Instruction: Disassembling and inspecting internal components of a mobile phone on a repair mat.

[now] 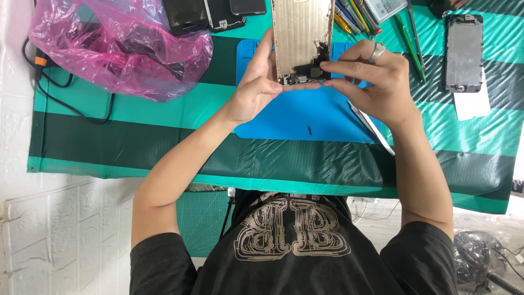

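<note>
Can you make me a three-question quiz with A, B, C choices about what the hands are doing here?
1. Where does the pink plastic bag lie?
A. at the left end of the striped cloth
B. on the blue mat
C. under the phone shell

2. What colour is the mat below the hands?
A. red
B. blue
C. yellow

3. How is the opened phone shell held?
A. lying flat, untouched
B. by one hand only
C. lifted, with both hands on it

Answers:
1 A, the bag sits at the far left of the cloth.
2 B, the mat is plainly blue.
3 C, the left hand has a grip on its side while the right hand pinches at its lower end.
</note>
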